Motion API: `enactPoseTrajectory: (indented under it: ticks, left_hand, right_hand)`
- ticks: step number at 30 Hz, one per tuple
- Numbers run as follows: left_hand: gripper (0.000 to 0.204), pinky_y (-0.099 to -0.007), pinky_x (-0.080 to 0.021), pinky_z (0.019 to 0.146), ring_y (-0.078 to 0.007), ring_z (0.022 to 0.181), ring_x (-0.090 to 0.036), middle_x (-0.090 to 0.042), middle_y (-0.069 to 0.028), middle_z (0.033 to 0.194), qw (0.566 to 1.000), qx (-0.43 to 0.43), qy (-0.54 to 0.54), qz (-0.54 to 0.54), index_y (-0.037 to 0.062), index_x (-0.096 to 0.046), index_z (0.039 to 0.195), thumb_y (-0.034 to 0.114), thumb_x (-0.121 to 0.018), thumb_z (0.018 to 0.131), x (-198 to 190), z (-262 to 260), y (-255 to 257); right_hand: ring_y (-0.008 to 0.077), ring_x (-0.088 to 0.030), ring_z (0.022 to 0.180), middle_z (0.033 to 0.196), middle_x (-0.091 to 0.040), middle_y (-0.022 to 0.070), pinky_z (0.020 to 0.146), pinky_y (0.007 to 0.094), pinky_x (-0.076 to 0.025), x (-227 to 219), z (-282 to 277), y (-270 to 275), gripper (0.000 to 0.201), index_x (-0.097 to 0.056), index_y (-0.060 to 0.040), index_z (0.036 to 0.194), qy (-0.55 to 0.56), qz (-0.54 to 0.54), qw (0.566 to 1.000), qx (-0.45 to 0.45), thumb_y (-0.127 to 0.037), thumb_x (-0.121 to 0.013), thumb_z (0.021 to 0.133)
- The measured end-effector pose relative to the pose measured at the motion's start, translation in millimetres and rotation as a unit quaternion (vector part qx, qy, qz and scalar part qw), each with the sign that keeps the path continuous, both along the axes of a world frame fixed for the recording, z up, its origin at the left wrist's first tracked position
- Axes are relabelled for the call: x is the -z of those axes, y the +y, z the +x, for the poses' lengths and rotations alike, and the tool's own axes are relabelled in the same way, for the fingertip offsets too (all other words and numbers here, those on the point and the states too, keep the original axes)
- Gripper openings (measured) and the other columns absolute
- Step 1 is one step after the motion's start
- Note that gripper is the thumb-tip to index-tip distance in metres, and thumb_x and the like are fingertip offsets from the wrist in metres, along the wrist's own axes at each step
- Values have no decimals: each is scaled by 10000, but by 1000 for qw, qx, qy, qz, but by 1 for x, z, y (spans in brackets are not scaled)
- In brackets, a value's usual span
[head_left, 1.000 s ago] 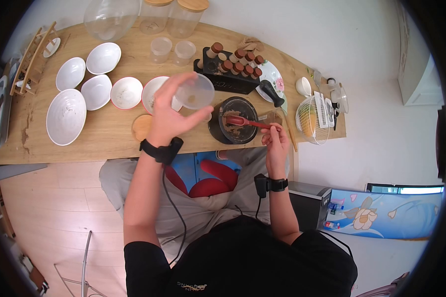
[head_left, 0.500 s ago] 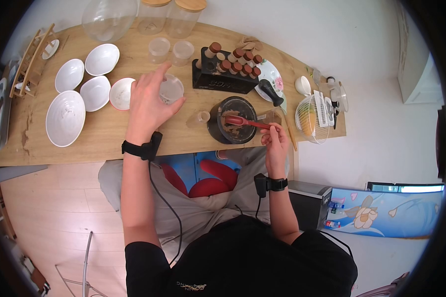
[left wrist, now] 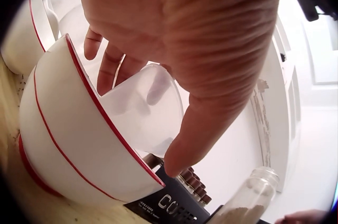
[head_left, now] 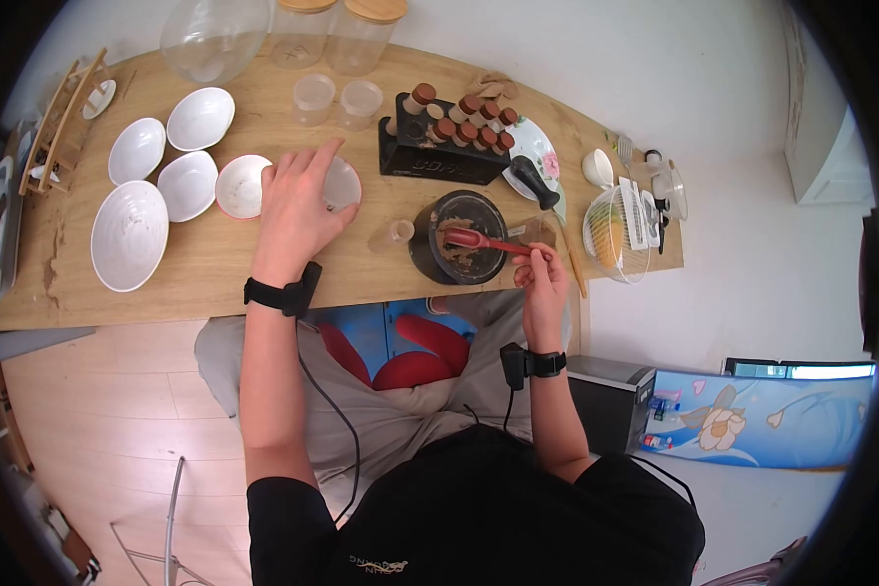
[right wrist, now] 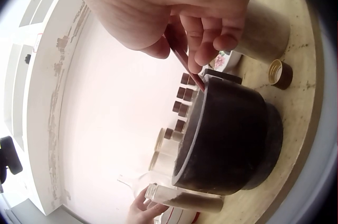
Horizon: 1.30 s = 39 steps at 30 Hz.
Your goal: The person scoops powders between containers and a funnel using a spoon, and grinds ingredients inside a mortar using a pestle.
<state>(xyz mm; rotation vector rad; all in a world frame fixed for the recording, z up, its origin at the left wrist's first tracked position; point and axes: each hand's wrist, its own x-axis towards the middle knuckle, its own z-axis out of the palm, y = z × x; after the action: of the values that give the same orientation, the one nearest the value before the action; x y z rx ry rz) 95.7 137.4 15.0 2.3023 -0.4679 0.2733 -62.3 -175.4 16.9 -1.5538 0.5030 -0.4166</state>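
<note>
My left hand (head_left: 301, 205) reaches over a white bowl with a red rim (left wrist: 74, 129). Between its thumb and fingers it holds a translucent plastic cup (left wrist: 142, 110), tilted within the bowl's mouth. My right hand (head_left: 545, 285) pinches the handle of a red scoop (head_left: 469, 238), whose head rests in a black mortar (head_left: 426, 256). Brown powder (head_left: 456, 256) coats the inside of the mortar. Just left of the mortar stands a small open glass bottle (left wrist: 251, 200) with brown powder in it.
A black rack (head_left: 439, 163) of brown-capped bottles stands behind the mortar, beside a black-handled pestle (head_left: 532, 184). Several white bowls (head_left: 129, 234) lie to the left. Two plastic cups (head_left: 359, 103) and tall jars (head_left: 356, 44) stand at the back. A brown cap (right wrist: 280, 74) lies near the mortar.
My left hand has carried the plastic cup left and down from beside the mortar into the red-rimmed bowl. The right hand and the scoop have stayed in place.
</note>
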Motion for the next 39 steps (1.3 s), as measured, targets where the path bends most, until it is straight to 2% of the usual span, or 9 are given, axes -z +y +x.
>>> enactPoseTrajectory:
  ticks: [15, 18, 23, 26, 30, 33, 36, 39]
  left_hand:
    - [607, -393, -403, 877, -275, 1056, -568, -651, -96, 1119, 1000, 4, 5, 21, 98, -611, 1211, 192, -792, 639, 9, -1, -1]
    - [603, -391, -411, 869, -288, 1050, -569, -639, -102, 1133, 999, -1, -31, 19, 82, -612, 1202, 193, -786, 635, 12, -3, -2]
    - [533, -423, -402, 936, -326, 1065, -551, -613, -140, 1156, 990, -45, -113, -67, 47, -615, 1177, 180, -766, 683, 13, -12, -1]
    - [500, -440, -386, 972, -353, 1073, -542, -601, -163, 1156, 985, -56, -122, -111, 23, -608, 1173, 148, -750, 710, 13, -30, 1]
    - [470, -431, -405, 983, -350, 1109, -545, -598, -169, 1170, 979, -78, -109, -154, 4, -599, 1167, 91, -732, 725, 3, -73, -8]
    - [446, -426, -413, 992, -347, 1120, -555, -603, -177, 1174, 974, -80, -106, -181, -4, -595, 1167, 76, -710, 744, -10, -107, -30]
    - [419, -421, -419, 987, -348, 1112, -564, -610, -182, 1163, 972, -75, -62, -216, -11, -597, 1159, 70, -698, 760, -13, -133, -61]
    - [383, -409, -430, 973, -343, 1099, -574, -615, -183, 1152, 973, -34, -23, -229, -18, -603, 1142, 61, -687, 778, -20, -137, -84]
  right_hand:
    - [63, -535, 640, 832, -662, 43, 585, 198, -414, -2, -9, -5, 225, -599, -35, 1158, 15, 1, 1000, -5, -188, -545, 1002]
    - [60, -534, 643, 835, -662, 44, 591, 199, -416, 1, -16, -11, 264, -589, -22, 1186, 18, 13, 1000, -1, -208, -542, 1004]
    - [57, -528, 655, 848, -662, 48, 596, 204, -414, 1, -21, -11, 280, -571, -7, 1211, 25, 35, 999, -24, -192, -537, 1004]
    - [55, -518, 663, 857, -658, 41, 603, 204, -410, -2, -14, -4, 262, -572, -11, 1204, 0, 73, 996, -42, -173, -536, 1002]
    - [53, -512, 672, 860, -653, 31, 609, 203, -408, 1, -4, -2, 237, -584, -15, 1179, -16, 93, 994, -47, -163, -542, 998]
    - [51, -511, 679, 859, -649, 20, 619, 198, -412, 2, 1, -3, 210, -604, -28, 1147, -31, 100, 993, -54, -163, -549, 996]
    - [50, -523, 700, 865, -649, 16, 637, 199, -426, -8, -2, -5, 196, -618, -33, 1128, -65, 93, 992, -49, -162, -556, 993]
    - [58, -583, 783, 882, -654, 18, 679, 209, -453, -33, -13, -21, 197, -622, -32, 1134, -104, 28, 994, -20, -150, -571, 985]
